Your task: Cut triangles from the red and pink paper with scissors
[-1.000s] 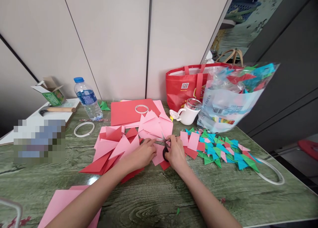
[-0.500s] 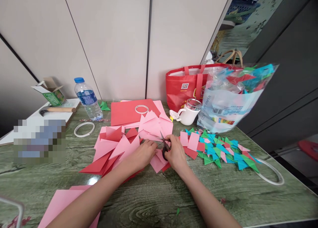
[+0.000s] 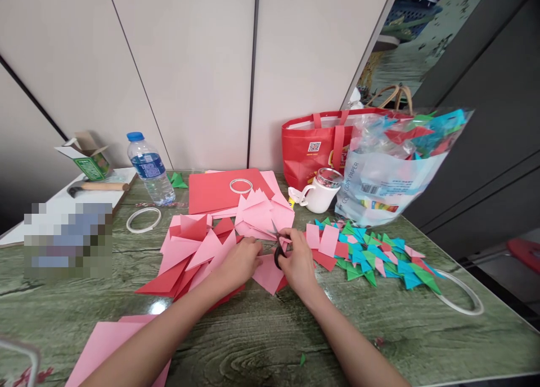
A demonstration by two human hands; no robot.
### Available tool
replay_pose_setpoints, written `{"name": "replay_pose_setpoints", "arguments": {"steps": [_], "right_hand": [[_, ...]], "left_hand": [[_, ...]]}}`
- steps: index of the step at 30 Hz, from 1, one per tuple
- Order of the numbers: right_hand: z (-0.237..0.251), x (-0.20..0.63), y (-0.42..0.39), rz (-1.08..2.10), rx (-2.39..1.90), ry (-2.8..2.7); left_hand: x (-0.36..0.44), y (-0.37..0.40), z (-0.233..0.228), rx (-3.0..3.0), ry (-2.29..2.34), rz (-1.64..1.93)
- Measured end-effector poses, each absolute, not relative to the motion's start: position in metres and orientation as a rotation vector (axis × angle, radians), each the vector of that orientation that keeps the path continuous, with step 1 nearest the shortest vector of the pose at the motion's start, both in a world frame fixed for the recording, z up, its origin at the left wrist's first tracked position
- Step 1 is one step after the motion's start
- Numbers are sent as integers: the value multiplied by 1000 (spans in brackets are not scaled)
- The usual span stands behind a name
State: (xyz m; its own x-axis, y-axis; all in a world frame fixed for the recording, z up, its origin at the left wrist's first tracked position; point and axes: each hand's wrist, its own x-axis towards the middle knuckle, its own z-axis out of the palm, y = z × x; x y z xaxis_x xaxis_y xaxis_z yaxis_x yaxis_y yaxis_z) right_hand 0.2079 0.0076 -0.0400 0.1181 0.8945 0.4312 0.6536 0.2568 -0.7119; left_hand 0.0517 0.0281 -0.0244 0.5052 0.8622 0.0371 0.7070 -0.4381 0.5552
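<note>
Head view: your right hand (image 3: 297,263) is closed on the scissors (image 3: 279,248), with the dark handles at your fingers and the blades reaching forward and slightly left out of the grip. Your left hand (image 3: 243,259) sits just left of that grip, fingers curled and their tips hidden at the paper's edge, so you cannot tell from here whether they pinch anything. Between your two hands, just below the scissors and on your side of them, lies a pink sheet (image 3: 268,274), tilted, with a bit of red paper (image 3: 283,285) showing from under it next to your right hand.

Just ahead of the blades you have a heap of pink pieces (image 3: 259,215), and beyond it a red sheet (image 3: 211,193). Left of your left hand, partly under your forearm, spread folded pink and red papers (image 3: 208,251). Right of your scissor grip, near your knuckles, lie cut pink pieces (image 3: 328,239), then a scatter of green and blue scraps (image 3: 371,255). Farther ahead and to the right of the grip stands a white mug (image 3: 319,199).
</note>
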Motion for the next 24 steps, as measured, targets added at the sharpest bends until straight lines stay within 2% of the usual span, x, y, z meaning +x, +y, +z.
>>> {"name": "replay_pose_setpoints", "arguments": {"steps": [5, 9, 12, 18, 21, 24], "right_hand": [[-22, 205, 4, 220, -1231, -1189], [-18, 200, 2, 629, -1044, -1113], [-19, 196, 1, 811, -1016, -1042], [-18, 196, 0, 760, -1025, -963], [-17, 197, 1, 819, -1012, -974], [-19, 196, 0, 1010, -985, -1099]], "left_hand": [[50, 31, 6, 1560, 1209, 775], [52, 28, 20, 1096, 1031, 978], [55, 24, 20, 1114, 1001, 866], [55, 21, 24, 1285, 1052, 641], [52, 25, 28, 1276, 1113, 851], [48, 29, 33, 1162, 1113, 1176]]}}
